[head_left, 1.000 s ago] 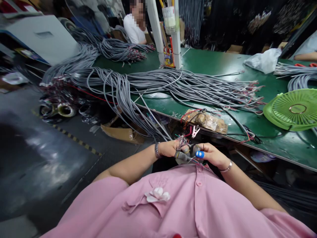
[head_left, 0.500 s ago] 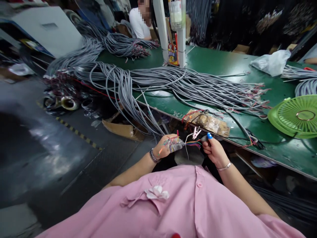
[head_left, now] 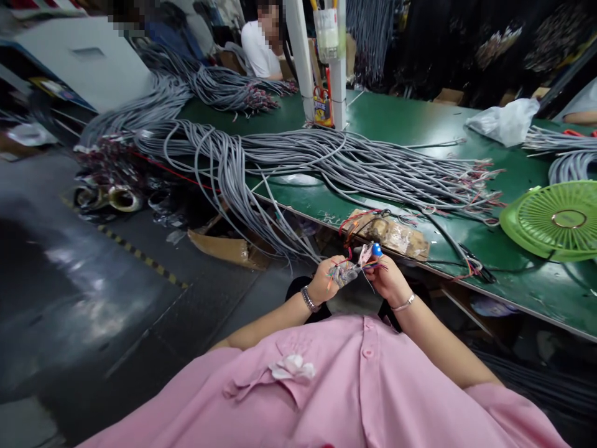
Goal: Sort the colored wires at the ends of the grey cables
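Observation:
My left hand (head_left: 325, 281) is closed around a bundle of thin coloured wires (head_left: 342, 274) with some clear, shiny wrapping, just off the table's front edge. Loose wire ends stick out of it on both sides. Close on its right, my right hand (head_left: 390, 281) has its fingers bent together, a blue cover (head_left: 377, 249) on the thumb tip. Coloured strands fan out in front of those fingers. A pale pink clip (head_left: 365, 254) shows between the hands, right beside the thumb. What the right fingertips pinch is hidden.
Long grey cables (head_left: 289, 146) lie across the green table (head_left: 396, 112), some hanging over its front edge. A taped cardboard piece (head_left: 396, 235) sits at the edge behind my hands. To the right is a green fan (head_left: 555, 219). A person (head_left: 259, 50) in white sits beyond the table.
My right hand has moved left, up to the clip and the wires. The grey cable piece it held no longer shows clearly. My left hand has shifted slightly right, still holding the bundle.

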Tool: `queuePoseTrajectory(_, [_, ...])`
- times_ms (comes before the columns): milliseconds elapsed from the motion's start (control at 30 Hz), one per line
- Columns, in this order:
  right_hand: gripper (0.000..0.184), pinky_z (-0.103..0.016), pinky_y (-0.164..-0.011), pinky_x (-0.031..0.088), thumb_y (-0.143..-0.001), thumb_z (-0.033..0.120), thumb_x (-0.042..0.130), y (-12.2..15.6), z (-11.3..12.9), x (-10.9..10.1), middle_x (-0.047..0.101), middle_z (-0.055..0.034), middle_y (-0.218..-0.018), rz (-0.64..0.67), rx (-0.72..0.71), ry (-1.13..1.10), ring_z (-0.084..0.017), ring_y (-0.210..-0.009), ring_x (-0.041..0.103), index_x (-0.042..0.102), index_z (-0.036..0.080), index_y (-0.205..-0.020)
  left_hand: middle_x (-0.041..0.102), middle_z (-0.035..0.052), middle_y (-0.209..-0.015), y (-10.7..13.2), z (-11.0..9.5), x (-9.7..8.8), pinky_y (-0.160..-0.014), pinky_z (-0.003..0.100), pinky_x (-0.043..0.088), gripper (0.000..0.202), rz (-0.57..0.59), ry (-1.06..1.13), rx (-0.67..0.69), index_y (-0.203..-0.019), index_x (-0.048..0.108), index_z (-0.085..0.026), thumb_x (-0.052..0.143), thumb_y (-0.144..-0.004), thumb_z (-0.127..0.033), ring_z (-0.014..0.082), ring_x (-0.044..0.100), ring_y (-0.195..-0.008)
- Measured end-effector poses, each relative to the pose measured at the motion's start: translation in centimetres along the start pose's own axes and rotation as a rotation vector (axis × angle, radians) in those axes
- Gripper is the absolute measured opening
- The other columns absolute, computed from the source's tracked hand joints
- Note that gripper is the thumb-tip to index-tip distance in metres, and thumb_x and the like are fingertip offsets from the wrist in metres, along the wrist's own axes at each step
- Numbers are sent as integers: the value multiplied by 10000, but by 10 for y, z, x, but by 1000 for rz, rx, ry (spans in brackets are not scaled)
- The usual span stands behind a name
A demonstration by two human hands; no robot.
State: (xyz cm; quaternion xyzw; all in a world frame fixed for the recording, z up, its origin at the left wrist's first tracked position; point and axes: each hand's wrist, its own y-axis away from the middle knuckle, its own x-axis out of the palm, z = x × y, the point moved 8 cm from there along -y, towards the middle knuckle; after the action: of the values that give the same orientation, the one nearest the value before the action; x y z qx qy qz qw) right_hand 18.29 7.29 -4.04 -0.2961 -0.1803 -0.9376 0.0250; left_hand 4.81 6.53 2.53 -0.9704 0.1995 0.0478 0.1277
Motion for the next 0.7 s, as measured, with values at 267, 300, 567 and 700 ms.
queuePoseTrajectory(267, [386,-212,-396,189,-638,446,815,-2,0,-1,474,40,-538,-109,-4,-95,-61,-451,334,534,182,-631,601,27,-710,5,16,8,-702,294,494,306,-42,-12,-87,-748,633,-148,685,-825,-440,150,579,-692])
queuePoseTrajectory(300, [389,-215,-397,193,-635,441,820,-1,1,0,469,39,-535,-107,-8,-100,-61,-454,330,530,182,-622,608,29,-724,6,17,6,-701,292,490,307,-53,-34,-87,-756,633,-150,680,-827,-445,152,581,-704])
queuePoseTrajectory(567, [427,-206,-396,193,-605,498,841,4,5,4,485,28,-539,-97,-22,-117,-54,-461,325,577,163,-630,576,10,-697,8,25,10,-673,269,458,329,-46,-2,-107,-737,595,-147,720,-787,-447,135,531,-684])
queuePoseTrajectory(700, [462,-214,-399,175,-614,556,820,5,6,8,410,63,-496,-60,-39,-108,-43,-435,257,577,163,-644,585,11,-706,10,27,17,-665,267,454,354,-13,77,-148,-743,591,-139,741,-763,-460,129,530,-674])
